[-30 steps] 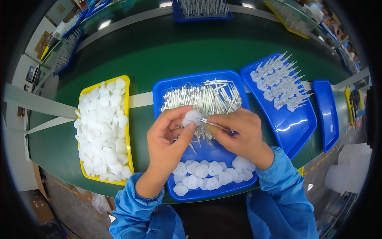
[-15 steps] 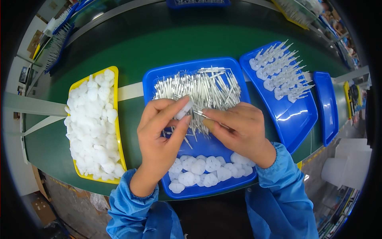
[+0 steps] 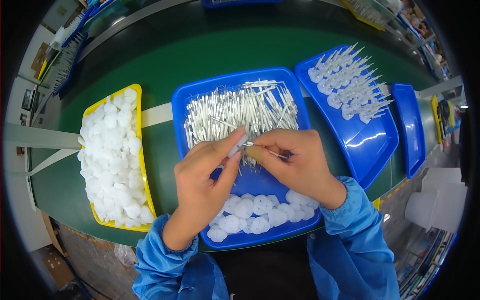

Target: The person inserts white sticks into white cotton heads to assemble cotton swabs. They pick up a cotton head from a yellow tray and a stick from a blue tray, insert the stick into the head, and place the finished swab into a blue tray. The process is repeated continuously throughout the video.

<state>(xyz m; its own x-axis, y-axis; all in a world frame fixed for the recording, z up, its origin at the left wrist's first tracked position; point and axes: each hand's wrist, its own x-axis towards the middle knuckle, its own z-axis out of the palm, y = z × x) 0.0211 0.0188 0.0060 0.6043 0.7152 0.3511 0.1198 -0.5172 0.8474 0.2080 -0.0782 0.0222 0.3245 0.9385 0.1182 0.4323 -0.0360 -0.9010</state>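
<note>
Item one: white disc (image 3: pixel 237 147), thin, pale, turned almost edge-on, pinched between thumb and forefinger of my left hand (image 3: pixel 204 170). Item two: slim rod (image 3: pixel 278 154), whitish, pinched between thumb and fingers of my right hand (image 3: pixel 301 159). Location of both: above the middle of the central blue tray (image 3: pixel 240 187), rod end against the disc; whether it has entered, I cannot tell.

Surroundings, read from my hands: heap of loose rods (image 3: pixel 225 112) at 12 o'clock; loose discs (image 3: pixel 261 206) at 6; yellow tray (image 3: pixel 145 177) piled with discs at 9; second blue tray (image 3: pixel 365 145), with rows of rods standing in discs, at 2; narrow blue tray (image 3: pixel 409 125) at 3. All on the green tabletop (image 3: pixel 200 60).

Obstruction: my fingers hide parts of disc and rod.

Orientation: disc's long edge slants from between 7 and 8 to between 1 and 2; rod's long axis runs from between 3 and 4 toward between 9 and 10, its disc end.
</note>
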